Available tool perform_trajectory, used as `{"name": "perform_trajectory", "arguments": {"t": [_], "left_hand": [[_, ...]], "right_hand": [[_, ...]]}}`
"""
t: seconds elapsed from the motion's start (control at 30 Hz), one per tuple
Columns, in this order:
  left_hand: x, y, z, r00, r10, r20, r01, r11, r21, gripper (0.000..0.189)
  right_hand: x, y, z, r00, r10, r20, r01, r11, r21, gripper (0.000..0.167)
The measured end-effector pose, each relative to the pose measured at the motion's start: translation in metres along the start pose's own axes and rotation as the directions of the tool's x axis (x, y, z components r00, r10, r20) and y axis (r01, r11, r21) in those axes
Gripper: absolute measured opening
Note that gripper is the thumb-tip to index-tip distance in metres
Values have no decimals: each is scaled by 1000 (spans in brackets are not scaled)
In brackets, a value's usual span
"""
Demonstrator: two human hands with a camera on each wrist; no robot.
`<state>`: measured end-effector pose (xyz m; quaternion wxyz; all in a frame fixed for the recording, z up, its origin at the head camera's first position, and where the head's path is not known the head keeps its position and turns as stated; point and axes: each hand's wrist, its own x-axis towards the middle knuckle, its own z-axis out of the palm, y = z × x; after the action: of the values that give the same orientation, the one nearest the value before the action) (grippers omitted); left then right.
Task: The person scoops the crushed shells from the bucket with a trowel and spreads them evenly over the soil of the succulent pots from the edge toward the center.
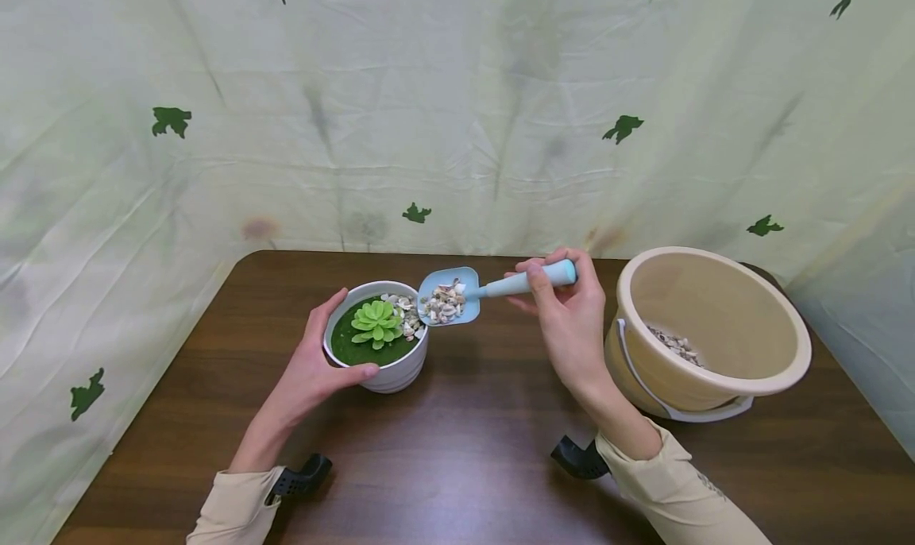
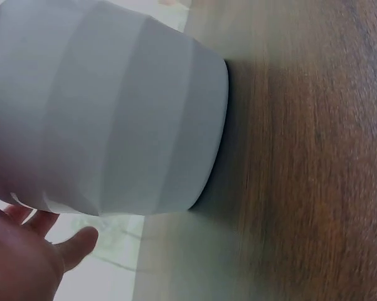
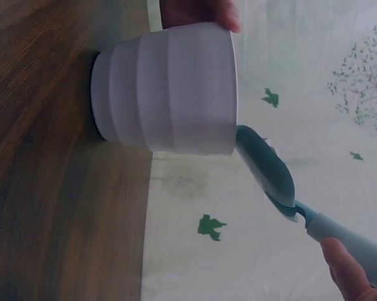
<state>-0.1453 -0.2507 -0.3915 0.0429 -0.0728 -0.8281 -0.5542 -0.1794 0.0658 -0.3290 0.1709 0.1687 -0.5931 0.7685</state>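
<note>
A white ribbed flower pot (image 1: 397, 376) stands upright on the table, holding a green succulent (image 1: 376, 323), a green mossy surface and small pebbles or shells (image 1: 411, 316) along its right side. My left hand (image 1: 322, 353) grips the pot from the left, thumb over the front rim; its fingers also show beside the pot wall (image 2: 113, 106) in the left wrist view. With my right hand (image 1: 569, 315) I hold a light blue scoop (image 1: 525, 281) by its handle. Its blade, loaded with pebbles (image 1: 445, 301), meets the pot's right rim, tilted down toward it in the right wrist view.
At the right stands a beige bucket (image 1: 708, 316) with more pebbles (image 1: 674, 344) on its bottom and its handle hanging down in front. A pale curtain with leaf shapes (image 1: 457, 116) hangs behind the dark wooden table (image 1: 457, 465).
</note>
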Motion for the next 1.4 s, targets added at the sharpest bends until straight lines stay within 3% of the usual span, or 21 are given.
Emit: {"name": "perform_trajectory", "arguments": {"t": [0.1, 0.2, 0.33, 0.47, 0.8, 1.07, 1.4], "left_hand": [[-1, 1, 0, 1000, -8, 17, 8, 1000, 5, 106], [-2, 1, -3, 998, -18, 57, 21, 998, -57, 104], [-4, 0, -8, 994, 12, 108, 6, 985, -170, 99], [-5, -1, -11, 991, 46, 127, -17, 976, -218, 94], [-4, -4, -10, 996, 22, 92, -6, 985, -173, 97], [0, -2, -6, 999, 35, 18, -35, 999, 19, 102], [0, -1, -1, 999, 26, 25, -23, 996, -86, 103]], "right_hand": [[0, 0, 0, 1000, -1, 0, 1, 1000, 4, 19], [-1, 0, 0, 1000, -5, 0, 5, 1000, 4, 19], [-1, 0, -1, 1000, -8, -2, 8, 1000, 1, 18], [-1, 0, -1, 1000, -11, -3, 11, 1000, -3, 18], [-2, -1, 0, 1000, -27, 4, 27, 999, -28, 19], [-2, -3, 1, 1000, -29, 10, 30, 999, -43, 19], [-3, -2, 3, 998, -53, 22, 54, 996, -66, 21]]}}
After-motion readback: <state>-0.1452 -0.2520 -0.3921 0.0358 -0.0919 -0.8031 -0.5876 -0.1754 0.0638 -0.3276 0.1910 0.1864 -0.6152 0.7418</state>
